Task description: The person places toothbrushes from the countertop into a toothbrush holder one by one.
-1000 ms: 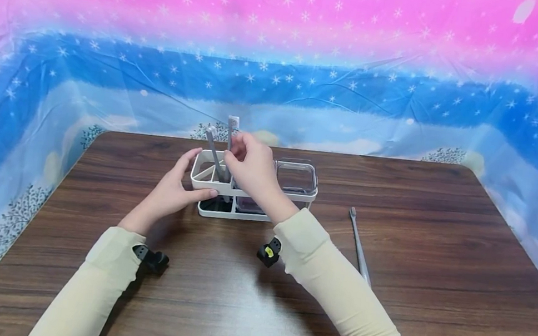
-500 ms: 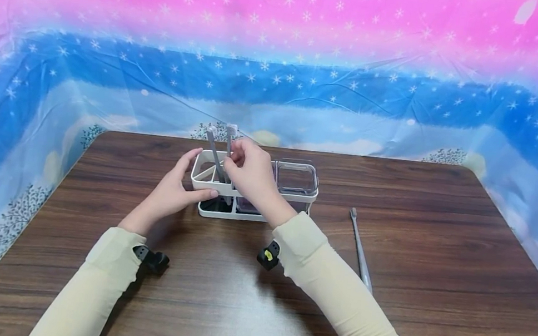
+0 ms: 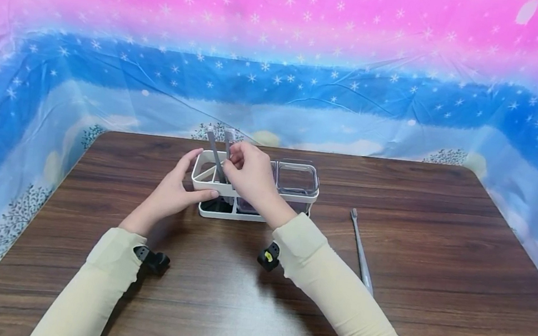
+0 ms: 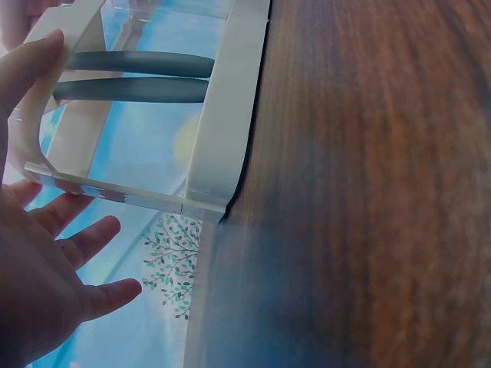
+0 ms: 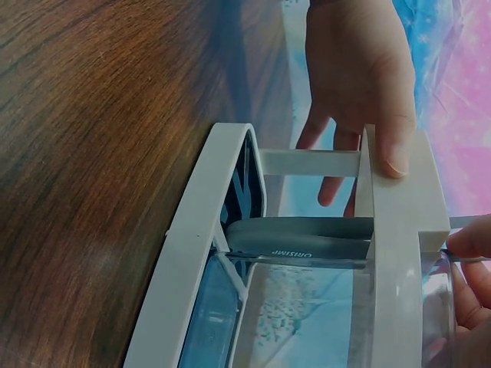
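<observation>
A white two-tier toothbrush holder [image 3: 295,198] stands on the table. My left hand [image 3: 170,196] grips its left end, thumb on the front of the upper tier and fingers around the far side. My right hand [image 3: 252,174] pinches a grey toothbrush [image 3: 230,136] just below its head, bristles up. Beside it another grey toothbrush [image 3: 213,141] leans upright in the same holder. In the left wrist view both thick grey handles [image 4: 138,90] reach down to the lower tier. The right wrist view shows lettering on one handle [image 5: 295,247].
A clear cup [image 3: 296,178] sits in the holder's right side, and another is partly behind my right hand. A third grey toothbrush [image 3: 360,246] lies on the wooden table [image 3: 438,267] to the right, partly hidden by my sleeve. A patterned cloth [image 3: 279,85] hangs behind.
My right hand has moved down with the toothbrush, whose head now stands about level with the other one. My left hand stays on the holder.
</observation>
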A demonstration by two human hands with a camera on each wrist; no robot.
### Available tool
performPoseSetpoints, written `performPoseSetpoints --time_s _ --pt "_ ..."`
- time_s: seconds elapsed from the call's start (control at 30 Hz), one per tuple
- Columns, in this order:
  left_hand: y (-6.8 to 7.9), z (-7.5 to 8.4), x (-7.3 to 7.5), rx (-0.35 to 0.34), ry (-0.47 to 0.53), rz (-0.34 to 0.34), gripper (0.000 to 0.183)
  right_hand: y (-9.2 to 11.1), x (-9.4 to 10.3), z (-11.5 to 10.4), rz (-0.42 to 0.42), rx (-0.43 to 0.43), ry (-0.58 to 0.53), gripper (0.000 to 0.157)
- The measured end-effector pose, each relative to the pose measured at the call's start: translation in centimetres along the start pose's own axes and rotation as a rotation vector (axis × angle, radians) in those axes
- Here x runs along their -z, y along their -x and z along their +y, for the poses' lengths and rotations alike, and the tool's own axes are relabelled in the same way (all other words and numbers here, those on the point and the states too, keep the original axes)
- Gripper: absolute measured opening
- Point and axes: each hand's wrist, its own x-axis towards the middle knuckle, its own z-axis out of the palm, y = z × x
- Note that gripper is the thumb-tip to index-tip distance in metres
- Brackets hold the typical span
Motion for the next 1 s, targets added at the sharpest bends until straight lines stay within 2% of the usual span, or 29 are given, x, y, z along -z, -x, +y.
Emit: performPoseSetpoints --time_s 1.0 --pt "-0.03 0.08 0.11 -0.001 0.002 -0.005 0.096 -0.18 0.47 0.23 -0.035 -0.054 0.041 0.021"
